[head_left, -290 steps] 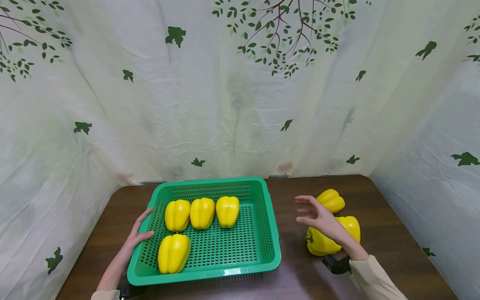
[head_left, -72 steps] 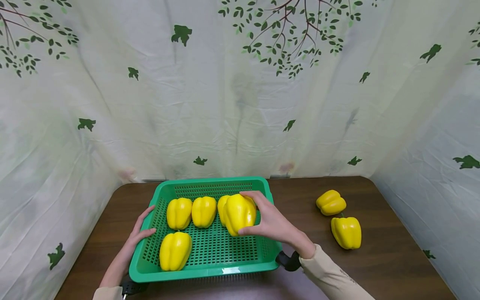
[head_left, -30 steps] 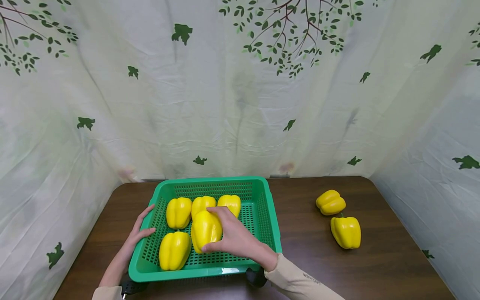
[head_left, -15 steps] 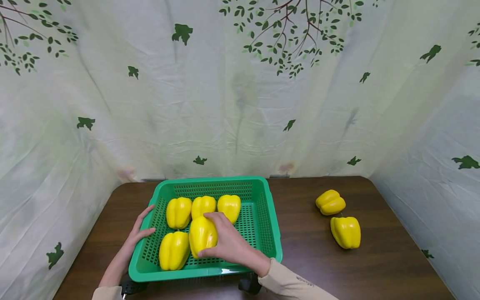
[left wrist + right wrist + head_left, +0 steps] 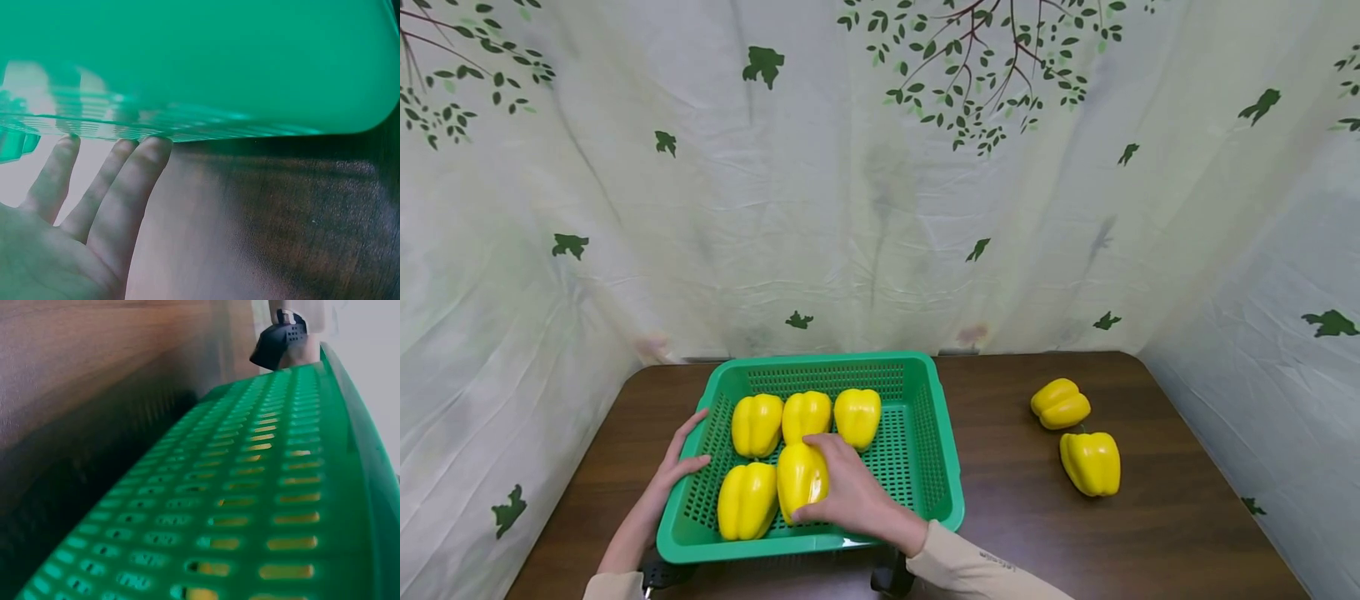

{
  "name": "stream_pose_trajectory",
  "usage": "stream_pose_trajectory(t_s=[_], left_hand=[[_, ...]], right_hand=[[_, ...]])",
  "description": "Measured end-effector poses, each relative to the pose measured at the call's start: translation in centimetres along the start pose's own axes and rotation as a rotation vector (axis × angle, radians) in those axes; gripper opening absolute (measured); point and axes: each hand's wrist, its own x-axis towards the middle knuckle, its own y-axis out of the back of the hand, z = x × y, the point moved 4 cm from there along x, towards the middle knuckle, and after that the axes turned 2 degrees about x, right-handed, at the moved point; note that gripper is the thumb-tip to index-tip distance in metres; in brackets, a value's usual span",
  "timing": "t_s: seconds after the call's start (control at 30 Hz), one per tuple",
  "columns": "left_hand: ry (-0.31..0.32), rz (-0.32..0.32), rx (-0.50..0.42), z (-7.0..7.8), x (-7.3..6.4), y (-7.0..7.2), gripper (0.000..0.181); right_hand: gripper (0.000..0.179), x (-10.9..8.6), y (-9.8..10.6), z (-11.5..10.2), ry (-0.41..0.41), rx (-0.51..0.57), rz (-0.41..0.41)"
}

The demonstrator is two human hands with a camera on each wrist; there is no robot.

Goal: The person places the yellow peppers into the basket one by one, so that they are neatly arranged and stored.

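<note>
Yellow pepper (image 5: 801, 483) is inside the green basket (image 5: 745, 551), gripped between thumb and fingers of our right hand (image 5: 853, 497); we should settle it gently beside the neighbouring pepper (image 5: 747, 502), then let go without dragging it. Our left hand (image 5: 672, 468) rests at the basket's left side, fingers nearly straight; only the left wrist view shows three fingertips (image 5: 157, 149) at its slotted underside.

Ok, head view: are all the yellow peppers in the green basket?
No, two yellow peppers lie on the table, right of the green basket.
</note>
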Motion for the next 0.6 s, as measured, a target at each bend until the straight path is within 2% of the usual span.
stream_pose_trajectory(t_s=[0.23, 0.33, 0.43, 0.6], left_hand=[[-0.063, -0.022, -0.021, 0.1, 0.2, -0.1, 0.066], [-0.022, -0.024, -0.022, 0.0, 0.1, 0.0, 0.064], [-0.023, -0.017, -0.017, -0.1, 0.1, 0.0, 0.064], [-0.086, -0.025, -0.026, 0.0, 0.2, 0.0, 0.067]], right_hand=[[0.080, 0.1, -0.8, 0.4, -0.010, -0.038, -0.003], [0.081, 0.2, -0.9, 0.6, -0.019, -0.032, -0.010], [0.081, 0.2, -1.1, 0.6, -0.025, -0.030, -0.018], [0.082, 0.2, -1.3, 0.6, -0.023, -0.055, -0.032]])
